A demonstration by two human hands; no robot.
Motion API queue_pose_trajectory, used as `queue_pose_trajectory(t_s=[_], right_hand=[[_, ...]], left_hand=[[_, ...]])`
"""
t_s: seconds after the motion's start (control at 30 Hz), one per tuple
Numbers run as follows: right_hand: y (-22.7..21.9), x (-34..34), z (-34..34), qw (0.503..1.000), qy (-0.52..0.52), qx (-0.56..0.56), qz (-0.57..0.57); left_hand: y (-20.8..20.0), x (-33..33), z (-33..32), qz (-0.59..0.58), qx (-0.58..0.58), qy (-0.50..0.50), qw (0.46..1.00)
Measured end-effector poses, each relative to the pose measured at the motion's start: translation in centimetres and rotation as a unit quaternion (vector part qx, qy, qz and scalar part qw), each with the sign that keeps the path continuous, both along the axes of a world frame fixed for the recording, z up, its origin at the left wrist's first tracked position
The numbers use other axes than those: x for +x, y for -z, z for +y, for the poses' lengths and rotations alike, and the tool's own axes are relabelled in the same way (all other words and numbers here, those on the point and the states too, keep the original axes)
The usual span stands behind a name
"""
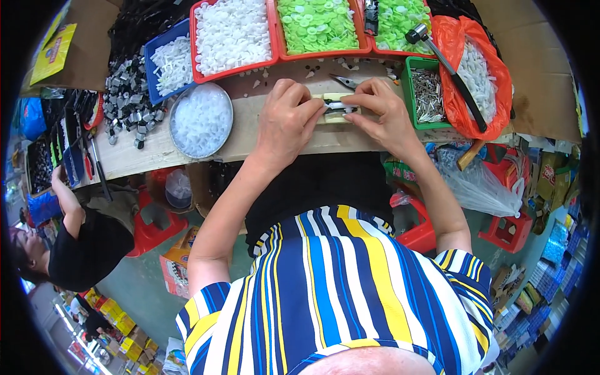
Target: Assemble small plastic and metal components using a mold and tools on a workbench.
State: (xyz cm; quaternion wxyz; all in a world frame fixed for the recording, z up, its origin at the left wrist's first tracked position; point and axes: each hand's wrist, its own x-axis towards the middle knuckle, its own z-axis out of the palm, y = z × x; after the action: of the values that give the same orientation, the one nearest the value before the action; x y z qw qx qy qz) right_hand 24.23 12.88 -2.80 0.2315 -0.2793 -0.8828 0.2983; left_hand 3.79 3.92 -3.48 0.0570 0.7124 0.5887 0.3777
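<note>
At the near edge of the workbench [250,134], my left hand [287,119] pinches the left end of a small black-and-white plastic part [336,107]. The part lies on a pale yellow block [335,119] between my hands. My right hand [381,117] pinches its right end with thumb and fingers. What kind of part it is cannot be made out, and the fingertips hide its ends. Just beyond the block lies a pair of pliers [342,81], close to my right knuckles.
Beyond my hands stand a red tray [195,59] of white pieces and another red tray [325,54] of green discs. A round dish [232,119] sits left. To the right are a green tray [409,94], an orange bag [447,37] and a hammer [459,87]. A co-worker [94,250] is at left.
</note>
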Motion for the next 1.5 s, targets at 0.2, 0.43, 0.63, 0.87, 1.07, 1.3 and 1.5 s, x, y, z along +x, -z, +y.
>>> queue_pose_trajectory(t_s=[0.2, 0.43, 0.63, 0.87, 1.07, 1.3, 1.5], right_hand=[[2.2, 0.1, -1.2, 0.986, 0.067, -0.104, 0.112], [-1.2, 0.6, 2.4, 0.998, 0.031, 0.019, 0.06], [-2.6, -0.6, 11.8, 0.95, 0.085, 0.298, -0.035], [-5.3, -2.6, 13.4, 0.932, -0.002, 0.362, -0.018], [-7.4, -2.1, 7.9, 0.967, -0.139, 0.213, -0.031], [-7.3, -1.1, 4.2, 0.961, -0.214, -0.173, -0.006], [-6.0, -1.0, 3.2, 0.939, -0.179, -0.291, 0.042]], left_hand=[[0.4, 0.3, 0.2, 0.009, 0.033, 0.0, 0.999], [0.3, 0.1, -0.2, 0.007, 0.018, -0.004, 1.0], [-0.4, -0.1, -0.2, -0.012, 0.022, -0.007, 1.0], [-0.9, -0.6, -0.2, -0.024, 0.024, -0.011, 0.999], [-3.9, -0.3, 0.5, -0.178, 0.047, -0.05, 0.982], [-4.0, -0.6, 0.9, -0.335, 0.003, 0.022, 0.942], [-4.3, -0.4, -0.2, -0.548, -0.131, 0.043, 0.825]])
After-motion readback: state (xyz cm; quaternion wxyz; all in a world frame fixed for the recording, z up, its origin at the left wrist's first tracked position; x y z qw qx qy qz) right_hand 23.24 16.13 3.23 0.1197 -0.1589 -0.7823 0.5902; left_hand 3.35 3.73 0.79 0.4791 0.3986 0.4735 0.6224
